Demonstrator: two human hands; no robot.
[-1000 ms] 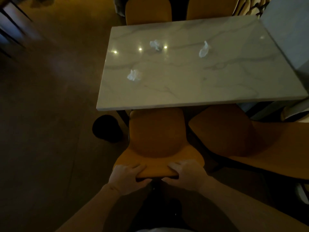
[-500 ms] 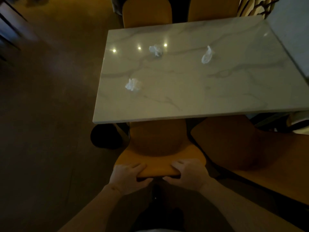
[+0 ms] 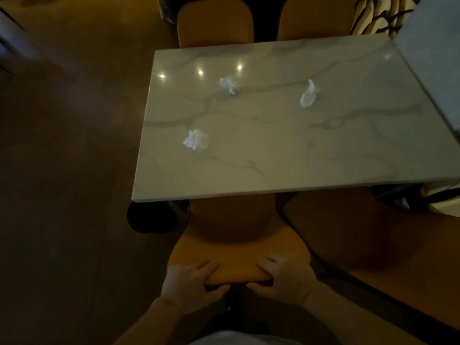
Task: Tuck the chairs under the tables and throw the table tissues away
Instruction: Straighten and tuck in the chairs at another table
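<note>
At the near edge of the marble surface (image 3: 286, 155), toward its near-left corner, the orange chair (image 3: 236, 245) stands with the front of its seat under the top and its backrest toward the person. The left hand (image 3: 189, 280) grips the top edge of the backrest on the left, fingers curled over the front face and thumb underneath; the right hand (image 3: 288, 277) grips the same edge on the right in the same way. Both grips are closed on the backrest, with a bare stretch of it between them.

On the surface lie three crumpled white tissues, well apart from one another: the near tissue (image 3: 196, 139) toward the left edge, the far-left tissue (image 3: 229, 84) near the far edge, and the right tissue (image 3: 308, 93) about midway along, also toward the far edge.

Just beside the held chair, to its right, a second orange chair (image 3: 373, 240) stands angled, mostly out from under the near edge. Beyond the far edge, two more orange chair backs (image 3: 215, 23) rise side by side. A dark round bin (image 3: 151, 217) sits on the brown floor (image 3: 62, 170) below the near-left corner.
</note>
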